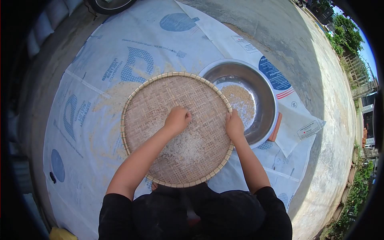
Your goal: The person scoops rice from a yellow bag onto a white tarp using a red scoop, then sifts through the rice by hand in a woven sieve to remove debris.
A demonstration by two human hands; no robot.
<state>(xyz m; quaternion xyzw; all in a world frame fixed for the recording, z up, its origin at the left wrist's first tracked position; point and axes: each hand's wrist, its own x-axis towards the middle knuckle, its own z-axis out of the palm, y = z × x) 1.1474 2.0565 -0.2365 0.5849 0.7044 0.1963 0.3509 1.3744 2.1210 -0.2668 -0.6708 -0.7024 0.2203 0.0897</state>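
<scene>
A round woven bamboo winnowing tray (160,92) with a bound rim lies across my lap. Pale rice-like grains (185,148) are spread on its near half, thickest toward the middle. Above the tray's centre is my left hand (178,120), its fingers pinched together; whatever is between them is too small or hidden to make out. My right hand (235,126) grips the tray's right rim, thumb on top. Just beyond that rim stands a wide metal basin (266,96), partly covered by the tray, with tan grains or husks (238,99) on its bottom.
Printed white plastic sheeting (96,52) covers the ground, with tan bits scattered left of the tray. A reddish brick (276,127) sits against the basin's right side. Part of a wheel (112,6) shows at the top. Sunlit concrete (332,120) and plants (356,200) are at right.
</scene>
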